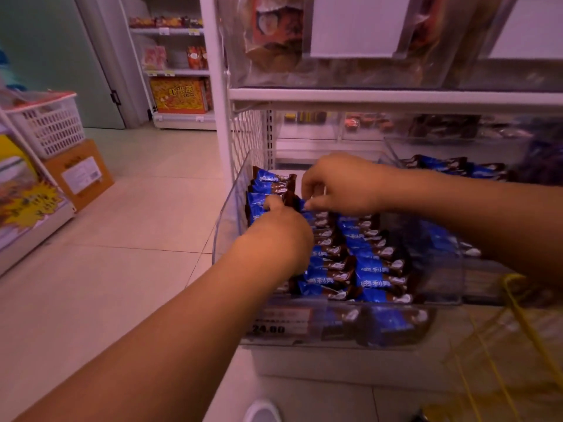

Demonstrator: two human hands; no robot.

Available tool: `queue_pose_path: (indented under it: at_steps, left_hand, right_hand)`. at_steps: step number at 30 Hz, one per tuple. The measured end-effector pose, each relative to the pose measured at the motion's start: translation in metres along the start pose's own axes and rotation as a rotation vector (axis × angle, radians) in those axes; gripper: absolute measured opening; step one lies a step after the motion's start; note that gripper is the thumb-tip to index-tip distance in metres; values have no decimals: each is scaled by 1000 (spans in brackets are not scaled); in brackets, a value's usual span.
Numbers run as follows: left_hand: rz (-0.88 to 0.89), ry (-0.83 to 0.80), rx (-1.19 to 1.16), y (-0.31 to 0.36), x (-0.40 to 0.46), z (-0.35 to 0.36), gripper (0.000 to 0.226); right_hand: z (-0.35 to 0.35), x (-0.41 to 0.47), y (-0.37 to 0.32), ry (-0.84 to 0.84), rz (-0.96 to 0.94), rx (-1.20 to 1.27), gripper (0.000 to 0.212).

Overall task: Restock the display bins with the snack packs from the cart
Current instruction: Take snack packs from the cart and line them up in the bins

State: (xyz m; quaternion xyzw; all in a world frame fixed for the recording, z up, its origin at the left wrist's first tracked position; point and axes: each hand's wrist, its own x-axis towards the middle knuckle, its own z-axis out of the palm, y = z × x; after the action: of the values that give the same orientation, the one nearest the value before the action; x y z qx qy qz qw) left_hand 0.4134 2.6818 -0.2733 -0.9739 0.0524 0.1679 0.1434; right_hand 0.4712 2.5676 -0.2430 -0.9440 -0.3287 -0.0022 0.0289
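A clear plastic display bin (231, 205) on the lowest shelf holds rows of blue and brown snack packs (374, 269). Both of my hands are inside it, over the back left rows. My left hand (277, 236) has its fingers curled down onto a pack in the left row (259, 202), with the thumb up. My right hand (341, 184) pinches the end of a blue pack (303, 205) between thumb and fingers. A second clear bin (393, 150) to the right holds more of the same packs.
A yellow wire cart or basket (518, 306) stands at the lower right. Above is a white shelf edge (396, 95) with clear bins of other snacks. A price label (274, 324) fronts the bin. Left across the tiled floor: a white basket (48, 123) and a cardboard box (79, 175).
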Motion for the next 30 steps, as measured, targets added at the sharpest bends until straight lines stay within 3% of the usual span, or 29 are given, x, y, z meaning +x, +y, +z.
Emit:
queue_pose_path:
  at_steps: [3,5,7,9,12,14,16,19,21,23,26,30]
  left_hand:
    - [-82,110,-162,2,-11,-5,54]
    - [-54,364,-220,13,-24,-16,42]
    - [164,682,-229,42,-41,-26,28]
    - [524,825,-323,84,-68,-35,24]
    - [935,684,-265,158,-99,-40,22]
    - [1031,546,-148,213,-103,-42,26]
    - [1056,388,-20,274,-92,-41,38]
    - [969,125,161,361,-63,-27,49]
    - [877,21,148,400,-37,-11,48]
    - [818,-23,43,421,-15,8,53]
    - [839,36,-79,427,7,41,63]
    - [872,99,-84,426,22,65,63]
  right_hand:
    - [-30,-78,13,268,-55,-145,20]
    - [-39,-154,26,319,-40,-154,24]
    - [-36,-231,40,240,101,-107,31]
    - [-23,-292,64,-1,330,-112,35]
    - [9,-348,109,-674,682,-101,35]
    - [35,-368,138,-878,852,45,42]
    - [56,-375,158,-877,962,173,49]
    - [80,-381,172,-788,1028,238,84]
    - [92,-387,178,-780,1026,248,78]
    - [105,-392,185,-777,1052,304,73]
    - [121,-394,190,-840,1041,259,92]
    - [131,-398,192,-808,1055,321,75]
